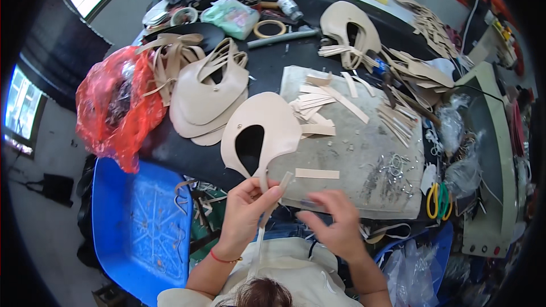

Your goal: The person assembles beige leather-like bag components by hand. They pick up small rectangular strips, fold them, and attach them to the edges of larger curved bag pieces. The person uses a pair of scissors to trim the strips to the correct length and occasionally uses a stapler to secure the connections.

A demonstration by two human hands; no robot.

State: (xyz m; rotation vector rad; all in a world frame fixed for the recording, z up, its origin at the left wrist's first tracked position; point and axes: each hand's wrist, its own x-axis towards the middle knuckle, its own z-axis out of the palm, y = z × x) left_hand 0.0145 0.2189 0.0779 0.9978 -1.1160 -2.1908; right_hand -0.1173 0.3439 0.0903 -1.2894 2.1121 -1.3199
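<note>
A beige leather-like panel (284,128) with a large oval opening lies at the near edge of the black table. My left hand (248,211) is closed, pinching a narrow beige strap (285,182) that meets the near end of this panel. The strap's short end sticks up past my thumb, and a long pale tail hangs down toward my lap. To the right, my right hand (335,219) is held apart from the strap, slightly blurred, thumb and fingers spread, with nothing visible in it. A short beige strip (317,174) lies flat on the grey board just beyond both hands.
The grey board (352,153) carries several loose strips and small metal rings (396,164). Similar panels (207,88) are stacked left, beside a red plastic bag (116,102). Scissors (439,200) lie at right. A blue bin (139,222) stands lower left.
</note>
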